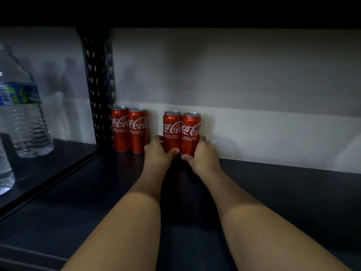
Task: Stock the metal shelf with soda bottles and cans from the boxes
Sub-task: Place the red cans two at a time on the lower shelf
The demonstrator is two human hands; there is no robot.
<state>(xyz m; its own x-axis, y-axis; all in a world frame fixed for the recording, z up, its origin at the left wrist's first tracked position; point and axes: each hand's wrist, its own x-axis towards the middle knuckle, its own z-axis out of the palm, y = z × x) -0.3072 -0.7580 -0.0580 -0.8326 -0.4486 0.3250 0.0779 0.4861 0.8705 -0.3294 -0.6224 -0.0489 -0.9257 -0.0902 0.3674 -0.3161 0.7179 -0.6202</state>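
Head view: both arms reach deep onto the dark shelf board (273, 192). The left hand (158, 151) grips the left held can (172, 132) low down, thumb across the front and fingers curled round its left side. The right hand (203, 153) grips the right held can (190, 133) the same way, thumb on the front and fingers wrapped round the right side. The two held cans are upright, touching side to side, close to the back wall (254, 85). Can't tell if their bases are on the board; the hands hide them.

Around: two more cans stand on the board in the back left corner, the corner can (119, 129) and its neighbour (137, 131) touching each other. There is a narrow gap between that neighbour and the left hand. A perforated black metal upright (98, 85) sits right beside the corner can. Left of the upright, in the next bay, stands a clear ribbed water bottle (21, 106) with a blue-green label; a second clear bottle (4, 169) is cut off by the frame edge.

Room: the board is open to the right of the right hand and in front, between the forearms. Overhead is dark, likely the next shelf's underside.

Materials: slim red aluminium cans with silver tops and white script, matte dark board, pale wall.
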